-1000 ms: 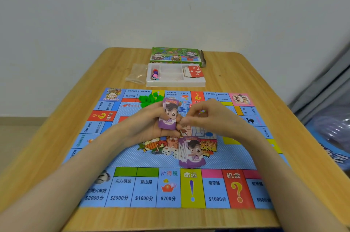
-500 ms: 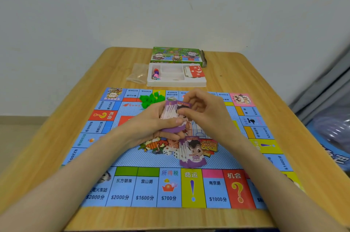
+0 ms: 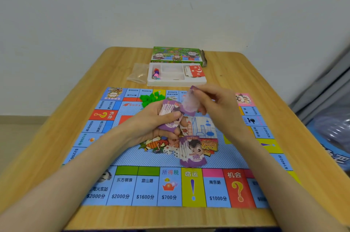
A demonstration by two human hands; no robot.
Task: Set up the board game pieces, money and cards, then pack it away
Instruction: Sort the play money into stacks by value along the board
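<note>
Just above the fingers of our left hand [image 3: 149,125], which curl round the stack of purple notes [image 3: 166,109], our right hand [image 3: 214,106] pinches a single note [image 3: 189,102]. We should check it is only one sheet, then lay it squarely on the pile [image 3: 193,154] just nearer us than the fingers.

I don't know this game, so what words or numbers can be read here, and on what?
"500": purple banknote lying on the board.
"$700分", "所得税": near blue square.
"$1000分", "南京路": pink-topped square.
"命运", "!": yellow-green square.
"机会", "?": red square.
"?": red card in the white tray.
Held notes in left hand and right hand, green box: blurred.
</note>
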